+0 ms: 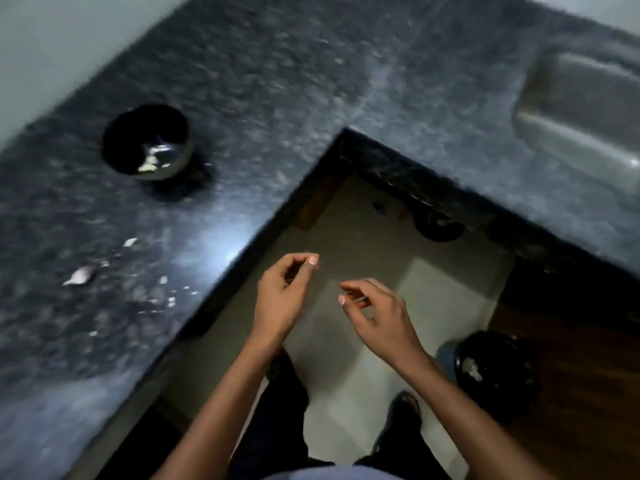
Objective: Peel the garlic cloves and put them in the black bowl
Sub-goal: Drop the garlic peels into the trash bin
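Observation:
The black bowl (147, 143) stands on the dark granite counter (277, 81) at the left, with a few pale garlic pieces inside. Scraps of garlic skin (80, 274) lie scattered on the counter nearer to me. My left hand (284, 292) and my right hand (375, 311) hover over the floor, off the counter's inner corner and well away from the bowl. Both have loosely curled fingers, and I see nothing held in either. The frame is blurred.
The counter is L-shaped, with its inner corner (346, 133) in front of my hands. A steel sink (581, 109) is set in at the upper right. A black bin (491, 368) stands on the floor at the right, beside my feet.

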